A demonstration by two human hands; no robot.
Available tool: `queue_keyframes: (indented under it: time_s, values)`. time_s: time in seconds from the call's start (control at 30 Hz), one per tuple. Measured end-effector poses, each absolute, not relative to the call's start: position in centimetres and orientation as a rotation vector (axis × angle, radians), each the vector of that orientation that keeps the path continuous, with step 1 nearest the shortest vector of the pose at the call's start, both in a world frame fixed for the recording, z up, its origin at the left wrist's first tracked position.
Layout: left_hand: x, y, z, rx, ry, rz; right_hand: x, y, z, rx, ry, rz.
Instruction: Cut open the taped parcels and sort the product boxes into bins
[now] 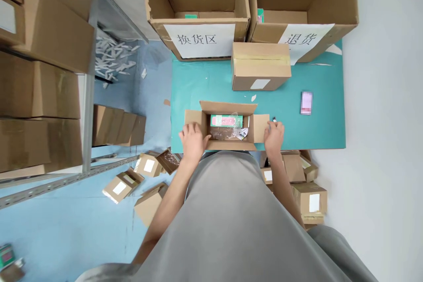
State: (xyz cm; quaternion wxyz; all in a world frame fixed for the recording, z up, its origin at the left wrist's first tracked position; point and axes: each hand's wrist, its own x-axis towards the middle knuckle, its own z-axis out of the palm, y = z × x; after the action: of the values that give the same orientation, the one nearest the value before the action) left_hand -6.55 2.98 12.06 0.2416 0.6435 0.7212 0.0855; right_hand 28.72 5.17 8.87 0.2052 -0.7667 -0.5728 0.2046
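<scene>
An opened cardboard box (228,145) stands at the near edge of the teal table, its flaps folded outward. In it lie a green-and-pink product box (227,120), clear plastic wrap (222,133) and a crumpled printed piece (243,133). My left hand (193,142) rests over the left flap (194,116), thumb spread towards the box's inside. By the right flap (261,128), my right hand (274,139) has its fingers closed around a small dark-tipped tool (274,119), mostly hidden by the fingers.
Two large open cartons with Chinese signs (200,40) (306,37) stand at the table's back. A closed carton (261,66) sits before them; a small pinkish item (306,103) lies right. Stacked boxes (56,31) fill the left shelf. Opened boxes (124,185) litter the floor.
</scene>
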Motion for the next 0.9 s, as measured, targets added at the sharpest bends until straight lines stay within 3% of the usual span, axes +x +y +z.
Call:
queue_keyframes:
  time_s: [0.1,0.3,0.47,0.7,0.9]
  values:
    - [-3.3,5.9,11.7,1.841,1.828,0.200,26.9,5.3,9.4,-2.103,-1.752,0.689]
    - [4.4,12.5,10.1,1.659,1.713,-0.212,24.6,5.1,9.9,-2.031,-1.962,0.733]
    - [3.7,11.9,10.6,1.658,1.644,-0.124,23.9,4.8,10.6,-1.970,-1.960,0.850]
    - [-2.0,8.9,15.8,1.449,1.328,0.628,20.1,5.9,14.9,-1.774,-1.736,1.152]
    - [-6.1,11.8,21.1,1.455,1.490,1.130,13.3,12.0,21.4,-1.350,-1.655,1.176]
